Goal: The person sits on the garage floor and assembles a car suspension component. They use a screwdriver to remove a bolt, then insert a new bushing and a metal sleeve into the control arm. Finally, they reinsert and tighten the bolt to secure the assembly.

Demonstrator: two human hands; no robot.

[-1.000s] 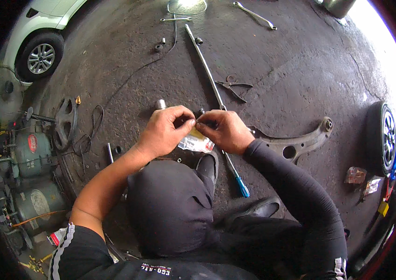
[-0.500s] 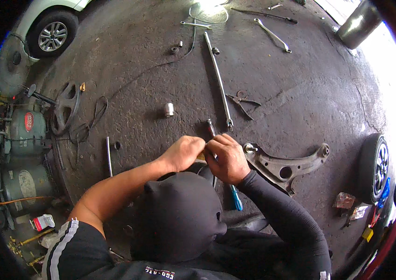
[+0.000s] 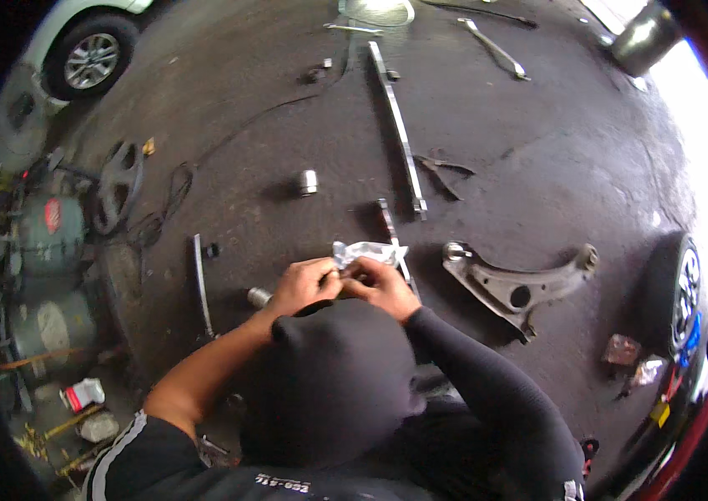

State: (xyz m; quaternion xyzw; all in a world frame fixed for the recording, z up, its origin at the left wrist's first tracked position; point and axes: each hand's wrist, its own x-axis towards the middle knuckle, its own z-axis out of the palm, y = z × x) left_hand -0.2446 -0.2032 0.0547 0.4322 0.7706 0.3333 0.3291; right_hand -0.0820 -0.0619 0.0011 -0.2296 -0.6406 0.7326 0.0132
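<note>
In front of my chest both hands are pinched around a small crinkled, shiny plastic bag (image 3: 364, 251), which sticks out beyond the fingers. My left hand (image 3: 307, 285) grips its near left side, and my right hand (image 3: 379, 286) closes on it from the right. What the bag contains is hidden. Just beyond my right hand lies a slim tool with a red part on its shaft (image 3: 387, 224). To the right rests a grey car control arm (image 3: 496, 280) with a ball joint at its left end. A shiny metal socket (image 3: 259, 296) is beside my left wrist.
Ahead lie a long steel bar (image 3: 400, 134), pliers (image 3: 452, 170), a large socket (image 3: 309, 182) and a combination wrench (image 3: 496, 50). A metal tube (image 3: 201, 280) is at left. Green tanks (image 3: 45, 230) line the left side; a wheel (image 3: 677, 292) stands at right.
Both hands have shifted left, and the shiny bag now shows beyond the fingers. The blue-handled end below my right hand has gone out of sight. The whole view has shifted slightly.
</note>
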